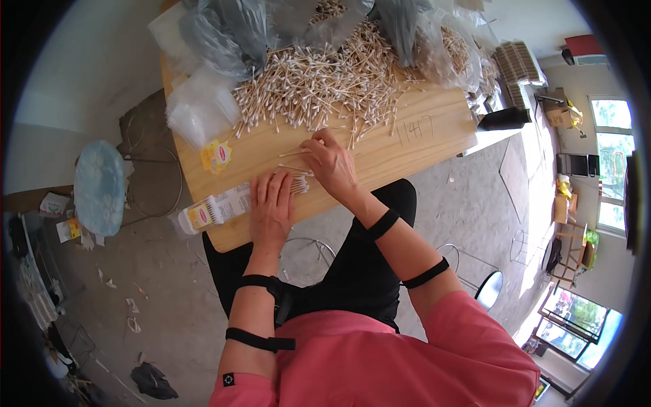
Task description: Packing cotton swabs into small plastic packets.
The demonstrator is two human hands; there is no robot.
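Loose cotton swabs (pixel 319 85) lie in a big pile across the far part of the wooden table (pixel 424 142). My right hand (pixel 330 165) is closed in a pinch just in front of the pile; a cotton swab (pixel 291 152) pokes out to the left of its fingertips. My left hand (pixel 272 209) lies flat, fingers stretched, over a clear packet (pixel 234 201) near the table's front edge. White swab tips (pixel 299 183) show at its right side, and my palm hides the packet's middle. One more swab (pixel 293 167) lies between my hands.
Clear plastic bags (pixel 200 108) and a yellow label card (pixel 216 157) lie at the table's left. Grey bags (pixel 234 34) stand behind the pile. A black cylinder (pixel 504 119) is at the right end. A blue-topped stool (pixel 100 188) stands left, a black scrap (pixel 154 380) on the floor.
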